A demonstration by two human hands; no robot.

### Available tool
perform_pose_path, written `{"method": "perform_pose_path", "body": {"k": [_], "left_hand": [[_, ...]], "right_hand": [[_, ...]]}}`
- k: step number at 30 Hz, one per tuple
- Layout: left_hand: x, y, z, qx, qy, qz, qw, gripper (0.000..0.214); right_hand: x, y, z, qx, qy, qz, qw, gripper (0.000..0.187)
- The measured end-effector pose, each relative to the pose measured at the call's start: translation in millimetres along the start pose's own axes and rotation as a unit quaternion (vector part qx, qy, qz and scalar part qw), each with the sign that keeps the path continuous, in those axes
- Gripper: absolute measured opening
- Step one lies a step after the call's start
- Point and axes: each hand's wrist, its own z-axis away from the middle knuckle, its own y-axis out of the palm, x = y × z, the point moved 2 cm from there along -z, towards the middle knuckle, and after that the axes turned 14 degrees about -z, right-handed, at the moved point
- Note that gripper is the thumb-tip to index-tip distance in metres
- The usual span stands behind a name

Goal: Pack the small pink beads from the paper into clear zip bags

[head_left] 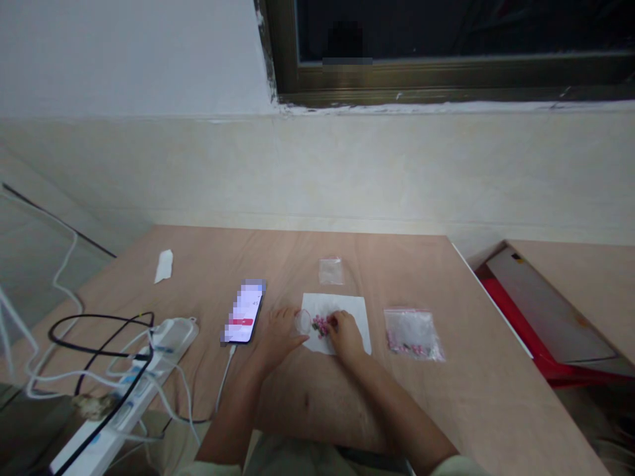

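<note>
Head view: on the white paper (pixel 353 309), the right hand (pixel 346 337) is right at the pink beads (pixel 321 325), its grip impossible to call. At the paper's left edge, the left hand (pixel 276 335) half-curls beside a clear cup (pixel 303 322). One bump could scatter those beads!

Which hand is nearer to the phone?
Left. The left hand lies just to the right of the phone, not touching it. The right hand is farther away, beyond the left hand, over the white paper.
</note>
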Motion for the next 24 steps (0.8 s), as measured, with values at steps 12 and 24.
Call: {"method": "perform_pose_path", "body": {"k": [12,24], "left_hand": [[-11,-4.8,6,0.020,-0.003,0.036,0.999,0.043],[-7,-3.9,8,-0.010,-0.005,0.026,1.000,0.044]], "right_hand": [[7,-6,-3,0.000,0.008,-0.065,0.998,0.007],[0,-8,-14,0.005,-0.026,-0.051,0.998,0.014]]}}
